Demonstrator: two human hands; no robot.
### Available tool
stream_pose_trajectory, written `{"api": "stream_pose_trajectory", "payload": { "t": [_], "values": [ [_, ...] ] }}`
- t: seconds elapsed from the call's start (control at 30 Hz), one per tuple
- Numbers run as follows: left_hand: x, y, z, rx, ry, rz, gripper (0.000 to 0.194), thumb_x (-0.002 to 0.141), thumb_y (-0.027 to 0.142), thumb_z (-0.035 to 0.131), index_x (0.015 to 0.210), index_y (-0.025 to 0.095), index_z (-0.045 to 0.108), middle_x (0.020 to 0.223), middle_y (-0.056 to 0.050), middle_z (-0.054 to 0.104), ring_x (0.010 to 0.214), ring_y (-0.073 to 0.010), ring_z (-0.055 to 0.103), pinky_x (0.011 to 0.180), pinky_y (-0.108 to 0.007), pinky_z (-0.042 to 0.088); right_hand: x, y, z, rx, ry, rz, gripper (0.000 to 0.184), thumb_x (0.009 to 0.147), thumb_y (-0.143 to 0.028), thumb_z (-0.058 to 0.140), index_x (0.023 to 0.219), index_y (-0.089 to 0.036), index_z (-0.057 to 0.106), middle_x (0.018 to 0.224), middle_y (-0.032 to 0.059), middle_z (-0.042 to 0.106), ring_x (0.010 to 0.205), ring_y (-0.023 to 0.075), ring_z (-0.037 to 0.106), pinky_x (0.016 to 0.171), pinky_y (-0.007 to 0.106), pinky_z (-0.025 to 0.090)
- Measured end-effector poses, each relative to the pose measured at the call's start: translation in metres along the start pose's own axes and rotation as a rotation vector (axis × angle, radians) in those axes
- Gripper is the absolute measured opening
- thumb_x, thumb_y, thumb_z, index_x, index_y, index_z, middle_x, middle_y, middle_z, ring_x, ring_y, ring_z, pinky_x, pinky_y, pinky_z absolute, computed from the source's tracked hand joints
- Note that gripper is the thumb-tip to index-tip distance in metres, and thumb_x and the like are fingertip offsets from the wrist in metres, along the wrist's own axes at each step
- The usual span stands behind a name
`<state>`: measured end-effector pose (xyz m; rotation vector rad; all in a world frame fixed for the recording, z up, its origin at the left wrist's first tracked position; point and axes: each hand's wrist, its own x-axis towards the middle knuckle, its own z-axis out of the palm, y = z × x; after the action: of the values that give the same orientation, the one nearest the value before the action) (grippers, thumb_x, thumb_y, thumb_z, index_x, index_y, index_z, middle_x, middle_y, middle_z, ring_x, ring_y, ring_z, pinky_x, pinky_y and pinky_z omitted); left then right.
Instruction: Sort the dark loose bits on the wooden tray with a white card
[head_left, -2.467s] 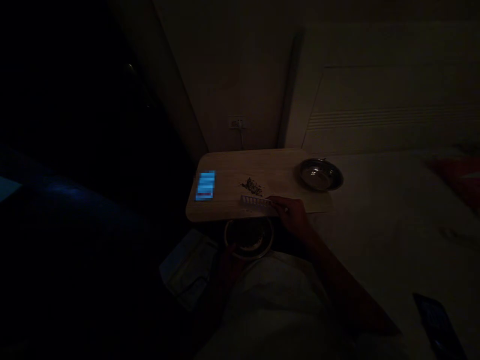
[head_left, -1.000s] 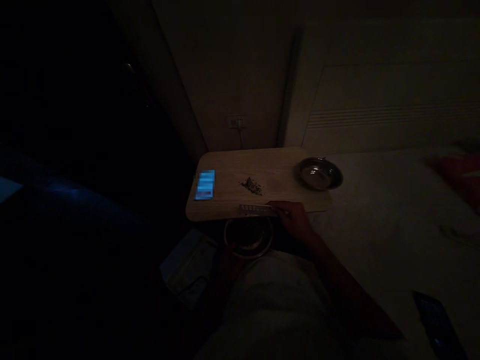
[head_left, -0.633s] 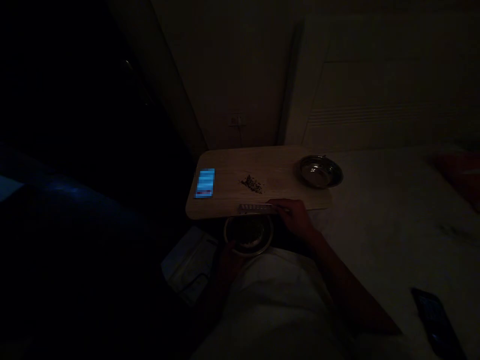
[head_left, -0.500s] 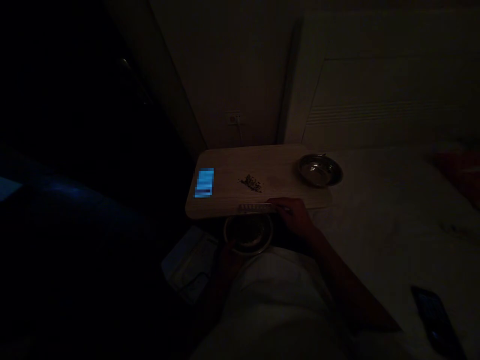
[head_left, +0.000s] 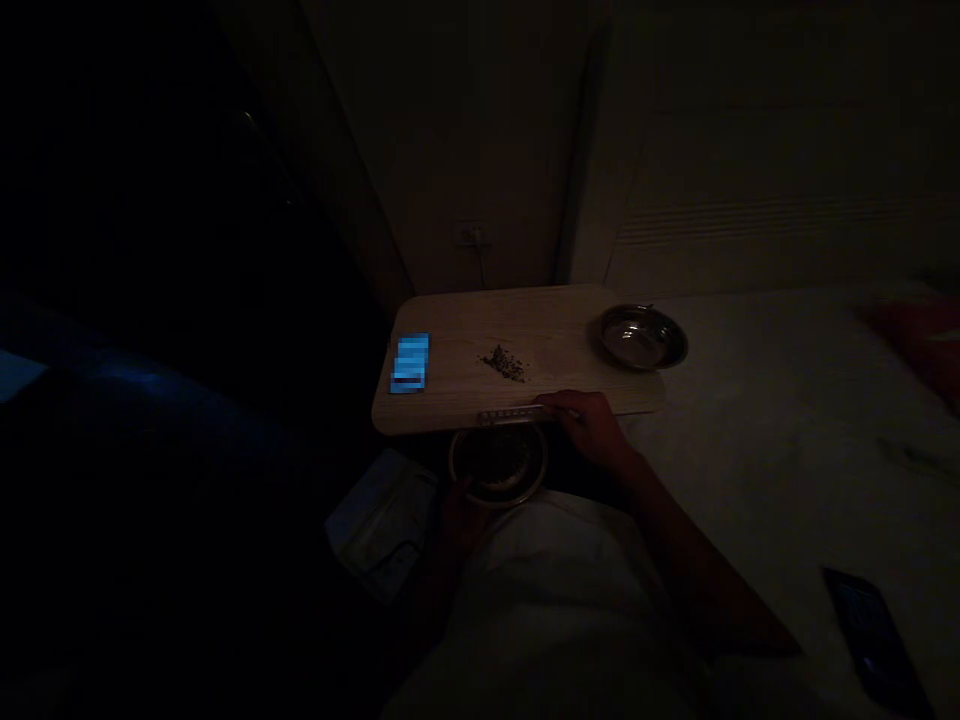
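In dim light my left hand (head_left: 463, 512) grips the near left rim of a metal bowl (head_left: 454, 468), held just below the front edge of a small wooden table (head_left: 457, 320). The bowl's dark contents are hard to make out. My right hand (head_left: 589, 420) is closed on the right end of a pale, clear-looking strip with a row of slots or marks (head_left: 510, 414). This strip lies along the table's front edge, above the bowl. A loose patch of small dark grains or seeds (head_left: 504, 362) is spread on the tabletop beyond it.
A second metal bowl (head_left: 643, 338) stands at the table's right end. A lit phone (head_left: 410, 363) lies at its left. A dark phone (head_left: 874, 635) rests on the white bed sheet (head_left: 735, 450). Below left is a pale box-like thing (head_left: 382, 520). A wall socket (head_left: 471, 234) is behind.
Both hands, the bowl and the strip stay nearly in place. The view has shifted very slightly; the grains look the same.
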<state>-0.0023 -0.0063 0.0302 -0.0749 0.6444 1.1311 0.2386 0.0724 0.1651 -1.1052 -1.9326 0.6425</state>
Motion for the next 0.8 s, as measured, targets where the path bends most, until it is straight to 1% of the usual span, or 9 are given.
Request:
{"api": "stream_pose_trajectory", "payload": {
  "t": [0.1, 0.2, 0.33, 0.4, 0.53, 0.57, 0.6, 0.73, 0.8],
  "values": [
    [-0.001, -0.001, 0.000, 0.011, 0.103, 0.032, 0.042, 0.086, 0.022, 0.054, 0.125, 0.021, 0.067, 0.115, -0.008, 0.077, 0.129, -0.0306, 0.058, 0.115, -0.054, 0.035, 0.002, 0.003, -0.002, -0.001, -0.035, -0.020, 0.029, 0.095, -0.024, 0.051, 0.110, -0.027, 0.077, 0.109, 0.0041, 0.078, 0.100, 0.0225, 0.073, 0.091, 0.037, 0.056],
    [0.000, -0.001, 0.000, 0.016, 0.126, 0.044, 0.043, 0.085, 0.023, 0.057, 0.128, 0.022, 0.065, 0.114, -0.007, 0.077, 0.126, -0.0297, 0.060, 0.114, -0.051, 0.037, 0.004, 0.006, -0.005, 0.000, -0.067, -0.037, 0.029, 0.096, -0.024, 0.050, 0.110, -0.026, 0.077, 0.110, 0.0046, 0.077, 0.101, 0.0220, 0.072, 0.092, 0.036, 0.055],
    [0.000, -0.001, 0.002, 0.011, 0.144, 0.072, 0.047, 0.087, 0.019, 0.056, 0.134, 0.020, 0.061, 0.110, -0.007, 0.078, 0.114, -0.0258, 0.068, 0.117, -0.049, 0.034, 0.006, 0.008, -0.006, 0.014, -0.085, -0.057, 0.030, 0.097, -0.024, 0.050, 0.109, -0.024, 0.076, 0.108, 0.0048, 0.078, 0.099, 0.0208, 0.073, 0.090, 0.035, 0.055],
    [0.000, -0.001, 0.003, 0.005, 0.150, 0.088, 0.047, 0.089, 0.018, 0.054, 0.135, 0.021, 0.060, 0.111, -0.007, 0.078, 0.108, -0.0244, 0.071, 0.116, -0.048, 0.034, 0.005, 0.007, -0.005, 0.014, -0.044, -0.050, 0.029, 0.097, -0.026, 0.051, 0.109, -0.026, 0.077, 0.108, 0.0042, 0.078, 0.099, 0.0212, 0.073, 0.091, 0.036, 0.055],
    [-0.003, 0.000, 0.007, -0.003, 0.148, 0.049, 0.045, 0.092, 0.019, 0.051, 0.136, 0.016, 0.059, 0.109, -0.010, 0.079, 0.104, -0.0255, 0.072, 0.115, -0.047, 0.037, -0.001, 0.001, -0.001, 0.023, 0.170, 0.053, 0.025, 0.094, -0.033, 0.058, 0.108, -0.028, 0.077, 0.110, 0.0041, 0.077, 0.103, 0.0244, 0.073, 0.094, 0.040, 0.056],
    [-0.004, 0.000, 0.008, -0.009, 0.134, 0.028, 0.044, 0.092, 0.020, 0.051, 0.136, 0.014, 0.059, 0.109, -0.011, 0.078, 0.105, -0.0262, 0.072, 0.114, -0.048, 0.038, -0.002, -0.002, 0.000, 0.033, 0.194, 0.079, 0.025, 0.093, -0.034, 0.059, 0.108, -0.028, 0.078, 0.110, 0.0043, 0.077, 0.103, 0.0252, 0.073, 0.093, 0.040, 0.057],
    [-0.005, 0.000, 0.009, -0.014, 0.122, 0.014, 0.044, 0.093, 0.022, 0.051, 0.135, 0.014, 0.059, 0.109, -0.011, 0.079, 0.105, -0.0265, 0.072, 0.114, -0.048, 0.038, -0.003, -0.003, 0.001, 0.044, 0.194, 0.100, 0.025, 0.092, -0.034, 0.060, 0.108, -0.028, 0.078, 0.109, 0.0043, 0.078, 0.101, 0.0256, 0.073, 0.091, 0.040, 0.058],
    [-0.005, 0.000, 0.008, -0.003, 0.094, -0.009, 0.042, 0.094, 0.025, 0.050, 0.133, 0.014, 0.062, 0.108, -0.011, 0.079, 0.110, -0.0273, 0.070, 0.114, -0.048, 0.037, -0.002, -0.004, 0.006, 0.028, 0.098, 0.130, 0.026, 0.092, -0.032, 0.059, 0.110, -0.027, 0.077, 0.107, 0.0034, 0.078, 0.096, 0.0255, 0.075, 0.087, 0.039, 0.059],
    [-0.004, 0.000, 0.003, 0.009, 0.065, 0.003, 0.039, 0.093, 0.024, 0.051, 0.128, 0.016, 0.065, 0.107, -0.010, 0.079, 0.109, -0.0267, 0.071, 0.114, -0.047, 0.038, 0.001, 0.002, 0.007, -0.018, 0.134, 0.158, 0.026, 0.092, -0.031, 0.059, 0.110, -0.026, 0.077, 0.105, 0.0045, 0.078, 0.093, 0.0257, 0.075, 0.085, 0.038, 0.060]
  ]
}}
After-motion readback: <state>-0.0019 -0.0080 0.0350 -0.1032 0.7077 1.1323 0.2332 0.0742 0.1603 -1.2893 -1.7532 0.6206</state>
